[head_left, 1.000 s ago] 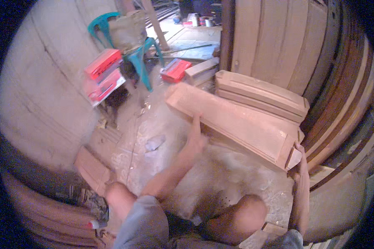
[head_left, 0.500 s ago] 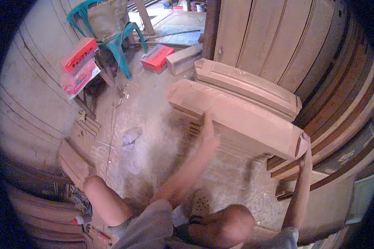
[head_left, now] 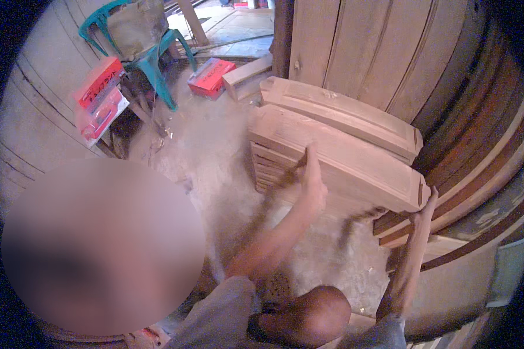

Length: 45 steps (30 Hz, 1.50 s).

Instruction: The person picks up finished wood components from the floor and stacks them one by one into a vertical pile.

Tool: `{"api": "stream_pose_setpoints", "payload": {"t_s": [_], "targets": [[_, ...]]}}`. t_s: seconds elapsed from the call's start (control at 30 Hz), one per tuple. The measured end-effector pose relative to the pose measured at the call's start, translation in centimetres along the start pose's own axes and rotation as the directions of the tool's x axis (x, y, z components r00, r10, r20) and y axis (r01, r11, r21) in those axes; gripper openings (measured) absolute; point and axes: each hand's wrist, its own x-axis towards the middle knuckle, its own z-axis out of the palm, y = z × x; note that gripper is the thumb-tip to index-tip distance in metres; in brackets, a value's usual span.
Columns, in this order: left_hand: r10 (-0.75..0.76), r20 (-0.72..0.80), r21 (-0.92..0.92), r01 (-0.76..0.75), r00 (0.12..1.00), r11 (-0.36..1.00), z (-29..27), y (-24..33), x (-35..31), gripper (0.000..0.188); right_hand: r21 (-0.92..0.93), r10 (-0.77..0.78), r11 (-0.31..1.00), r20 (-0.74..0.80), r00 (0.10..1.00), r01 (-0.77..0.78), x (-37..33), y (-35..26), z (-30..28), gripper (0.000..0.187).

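A long wooden piece [head_left: 355, 160] with a raised, bevelled face lies in front of me, its length running from far left to near right. My left hand [head_left: 314, 189] grips its near long edge, thumb up against the wood, the other fingers mostly hidden. At the near right end my right hand [head_left: 427, 202] holds the corner, its fingers partly out of sight behind the wood. Right behind stands a second, similar wooden piece [head_left: 343, 113]. Under the held piece's left part, a slatted wooden side [head_left: 268, 168] shows.
Tall wooden panels [head_left: 361, 46] lean behind, with stacked curved-looking boards [head_left: 477, 174] at right. A green plastic chair [head_left: 157, 75], a red box [head_left: 211, 78] and another red box [head_left: 102, 84] stand at far left. Pale dust covers the floor [head_left: 198, 139]. A round blur hides the lower left.
The held wooden piece has shifted right and its slatted side shows more. My left hand has moved right with it. The view has shifted slightly, and the round blur has appeared.
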Motion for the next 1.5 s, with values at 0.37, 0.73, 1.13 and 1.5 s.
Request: {"api": "stream_pose_setpoints", "payload": {"t_s": [0.37,0.73,1.13,1.5], "targets": [[-0.463,0.011,0.163,0.455,0.886,0.875,-2.8,1.7,2.0,0.067,-0.097,-0.173,0.982,-0.088,0.981,0.165,-0.9,0.8,5.1,0.06],[0.179,-0.276,0.186,-0.13,0.944,0.974,-17.1,3.2,8.4,0.067,-0.598,-0.749,0.562,-0.076,0.658,0.571,-4.8,6.6,6.4,0.052],[0.433,-0.095,0.02,-0.433,0.897,0.901,-14.7,1.5,16.0,0.072,-0.683,-0.784,0.528,-0.164,0.598,0.505,0.3,8.1,4.5,0.061],[0.668,-0.212,0.522,-0.495,0.713,0.695,-12.2,3.0,13.2,0.065,-0.671,-0.727,0.527,-0.038,0.685,0.522,-0.2,7.1,5.2,0.051]]}}
